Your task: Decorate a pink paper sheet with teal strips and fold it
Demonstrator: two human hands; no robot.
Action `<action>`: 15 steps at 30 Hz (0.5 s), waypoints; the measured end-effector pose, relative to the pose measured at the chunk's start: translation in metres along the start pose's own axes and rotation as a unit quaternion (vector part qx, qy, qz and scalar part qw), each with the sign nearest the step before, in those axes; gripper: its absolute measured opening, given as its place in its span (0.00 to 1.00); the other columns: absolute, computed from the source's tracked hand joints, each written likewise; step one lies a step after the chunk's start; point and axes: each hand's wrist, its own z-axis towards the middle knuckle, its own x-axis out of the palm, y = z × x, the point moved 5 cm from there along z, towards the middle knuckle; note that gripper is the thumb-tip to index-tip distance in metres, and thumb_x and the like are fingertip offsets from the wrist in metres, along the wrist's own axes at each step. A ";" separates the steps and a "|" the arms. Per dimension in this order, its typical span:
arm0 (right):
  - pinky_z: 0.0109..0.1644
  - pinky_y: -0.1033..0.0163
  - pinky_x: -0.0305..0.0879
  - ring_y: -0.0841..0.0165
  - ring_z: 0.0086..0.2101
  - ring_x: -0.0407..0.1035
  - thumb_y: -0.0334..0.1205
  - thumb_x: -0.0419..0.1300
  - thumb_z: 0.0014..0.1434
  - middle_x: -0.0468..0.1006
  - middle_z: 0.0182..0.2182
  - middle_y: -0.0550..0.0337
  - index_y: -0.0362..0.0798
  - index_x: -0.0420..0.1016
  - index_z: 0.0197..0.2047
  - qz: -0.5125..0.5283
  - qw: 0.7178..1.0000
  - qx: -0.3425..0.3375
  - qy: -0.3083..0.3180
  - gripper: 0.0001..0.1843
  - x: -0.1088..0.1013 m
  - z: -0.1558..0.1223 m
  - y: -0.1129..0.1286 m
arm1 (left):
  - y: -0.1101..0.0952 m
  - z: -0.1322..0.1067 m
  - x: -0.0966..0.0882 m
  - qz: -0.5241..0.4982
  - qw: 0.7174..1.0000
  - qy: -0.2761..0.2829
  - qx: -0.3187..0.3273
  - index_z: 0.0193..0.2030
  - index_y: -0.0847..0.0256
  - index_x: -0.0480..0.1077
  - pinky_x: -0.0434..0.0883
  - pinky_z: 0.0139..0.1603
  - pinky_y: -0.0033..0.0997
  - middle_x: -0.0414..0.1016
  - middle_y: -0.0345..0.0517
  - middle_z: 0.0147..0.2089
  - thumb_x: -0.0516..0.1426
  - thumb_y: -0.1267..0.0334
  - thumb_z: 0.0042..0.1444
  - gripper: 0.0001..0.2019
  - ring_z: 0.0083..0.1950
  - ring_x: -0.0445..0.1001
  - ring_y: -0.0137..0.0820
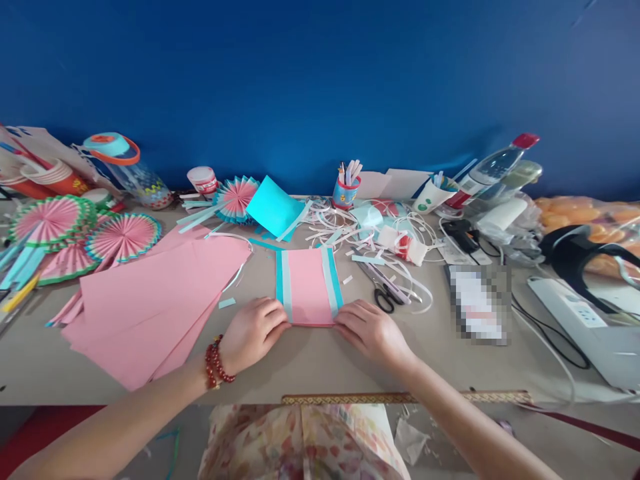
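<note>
A pink sheet of paper (307, 280) with light and bright blue bands along both sides lies on the table in front of me. Its near edge looks narrowly folded. My left hand (255, 333), a red bead bracelet at its wrist, is closed on the near left corner, the thumb low at the edge. At the near right corner my right hand (373, 332) is closed on the same edge, fingers resting on top. Black-handled scissors (385, 297) lie to the right beyond my right hand. Plain pink sheets (155, 300) are fanned out left of my left hand.
Pleated paper fans (124, 239) lie at the left. A bright blue sheet (275, 208), tangled white strips (330, 223) and a pen cup (347, 190) stand or lie at the back. Right are a tilted bottle (493, 170), a pixelated item (477, 305) and a power strip (587, 320).
</note>
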 end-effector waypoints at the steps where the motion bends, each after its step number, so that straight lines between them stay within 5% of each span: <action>1: 0.44 0.60 0.64 0.64 0.40 0.69 0.39 0.53 0.68 0.78 0.37 0.54 0.47 0.74 0.41 -0.008 1.000 -0.004 0.002 0.10 0.001 0.003 0.002 | 0.000 0.001 -0.001 -0.010 1.000 -0.002 -0.007 0.35 0.60 0.69 0.66 0.43 0.33 0.72 0.44 0.38 0.51 0.62 0.67 0.10 0.41 0.71 0.32; 9: 0.40 0.61 0.58 0.65 0.36 0.66 0.37 0.54 0.67 0.75 0.33 0.57 0.47 0.73 0.37 -0.067 0.996 0.000 0.054 0.09 0.024 0.032 0.027 | 0.001 0.004 -0.004 -0.033 0.999 0.005 -0.034 0.36 0.59 0.71 0.65 0.42 0.32 0.74 0.43 0.37 0.51 0.60 0.68 0.11 0.39 0.72 0.31; 15: 0.39 0.63 0.57 0.66 0.36 0.67 0.45 0.53 0.69 0.75 0.34 0.55 0.46 0.73 0.38 0.005 0.995 0.033 0.098 0.13 0.024 0.047 0.021 | 0.006 0.010 -0.009 -0.056 0.995 0.031 -0.073 0.35 0.59 0.69 0.64 0.39 0.28 0.73 0.40 0.34 0.55 0.61 0.65 0.08 0.37 0.72 0.30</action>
